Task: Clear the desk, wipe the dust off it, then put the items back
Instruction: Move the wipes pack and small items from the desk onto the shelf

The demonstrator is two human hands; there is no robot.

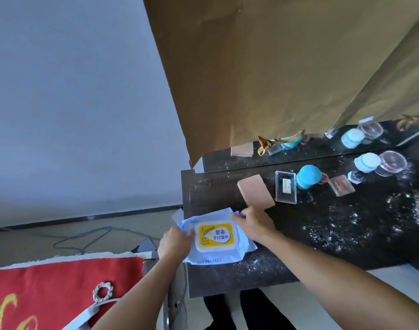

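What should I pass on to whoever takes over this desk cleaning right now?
Left hand grips the wipes pack by its left edge. Right hand holds its far right corner. The pack is at the near left corner of the desk.
On the desk: pink pad, clear case, blue jar, small pink box, white-and-blue jar, clear tub.
Done: nothing cleared; white dust covers the top.
Left: clear the items, wipe, put them back.
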